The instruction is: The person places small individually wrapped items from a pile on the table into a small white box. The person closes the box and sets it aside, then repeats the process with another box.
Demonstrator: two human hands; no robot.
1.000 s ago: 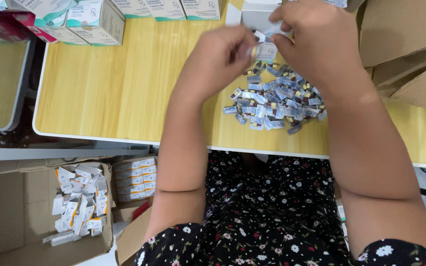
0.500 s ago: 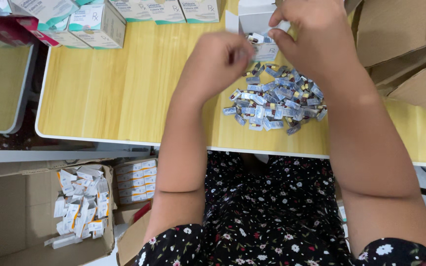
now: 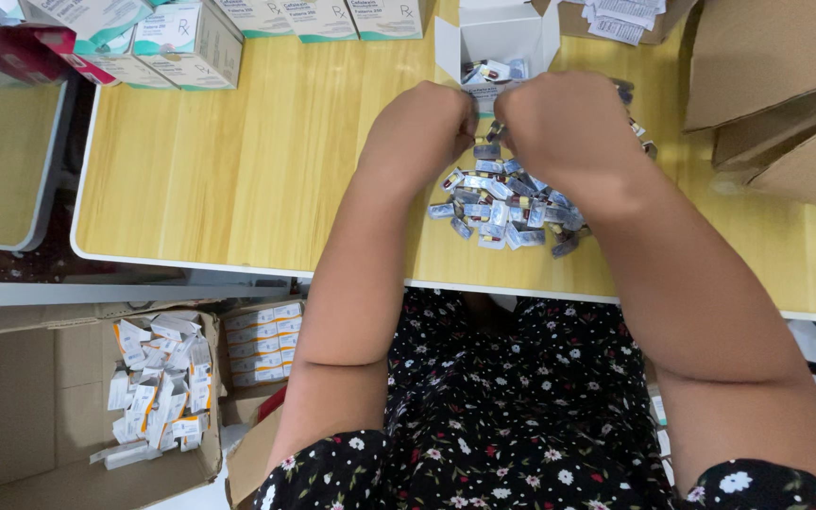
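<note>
A heap of small silver blister pieces [image 3: 512, 203] holding red and yellow capsules lies on the wooden table [image 3: 238, 161]. Behind it stands an open white carton [image 3: 498, 38] with a few pieces inside. My left hand [image 3: 422, 127] and my right hand [image 3: 569, 127] meet knuckle to knuckle over the heap's far edge, just in front of the carton. Both have their fingers curled down and closed on blister pieces. The fingertips are mostly hidden.
White and teal medicine boxes [image 3: 191, 33] line the table's far left. Brown cardboard boxes [image 3: 786, 85] crowd the right side. On the floor at left, an open cardboard box [image 3: 11, 406] holds flattened cartons [image 3: 153, 387], beside stacked small boxes [image 3: 262, 345].
My right hand has come down from the carton's mouth to the heap. My left hand has dropped slightly and met it there.
</note>
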